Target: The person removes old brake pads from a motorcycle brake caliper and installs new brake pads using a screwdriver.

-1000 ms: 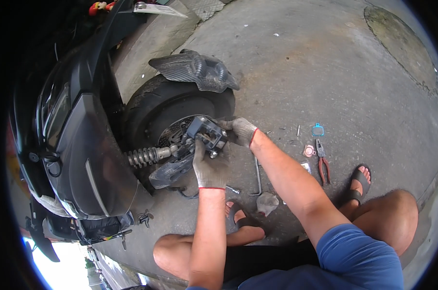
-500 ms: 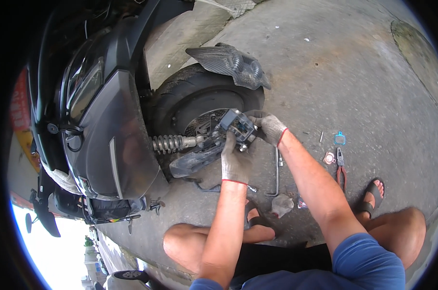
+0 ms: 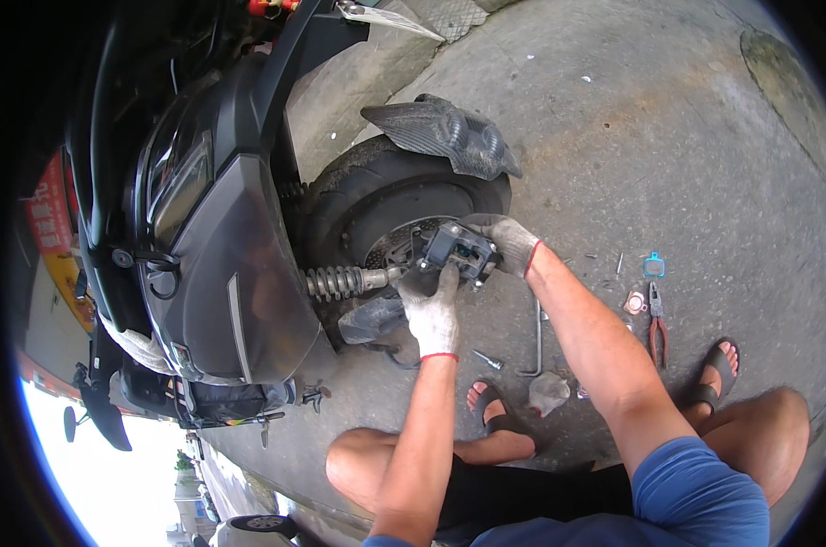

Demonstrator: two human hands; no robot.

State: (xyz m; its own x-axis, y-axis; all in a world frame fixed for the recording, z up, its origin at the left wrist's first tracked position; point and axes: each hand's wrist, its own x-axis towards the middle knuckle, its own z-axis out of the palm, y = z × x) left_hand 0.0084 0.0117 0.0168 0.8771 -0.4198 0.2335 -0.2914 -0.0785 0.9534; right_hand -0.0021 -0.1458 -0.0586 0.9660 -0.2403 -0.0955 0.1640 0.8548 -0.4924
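A brake caliper [image 3: 457, 248] is held at the rear wheel [image 3: 385, 205] of a black scooter [image 3: 203, 228], just against the brake disc [image 3: 396, 239]. The caliper is gripped from two sides. The left hand [image 3: 431, 305], in a grey glove with a red cuff, is placed directly below the caliper, fingers curled upward and closed on its lower edge. The right hand [image 3: 509, 242], gloved alike, is placed at the caliper's right side, fingers wrapped over its top and right end. The caliper is thus seen between the two hands, touching both, with the left hand nearer the person and the right hand farther out. A coil spring [image 3: 340, 281] is noted just left of the left hand, running toward the scooter body. A mudguard [image 3: 445, 132] is seen above the wheel. On the concrete ground [image 3: 668, 137] to the right of the forearms, well apart from the hands, red-handled pliers [image 3: 656, 324], a small blue part [image 3: 654, 265] and a round pinkish part [image 3: 634, 302] are laid. An L-shaped wrench [image 3: 536, 342] and a bolt [image 3: 488, 359] are seen between the forearms, beside a sandalled foot [image 3: 495, 415]. A crumpled rag [image 3: 550, 392] is lying just below the wrench.
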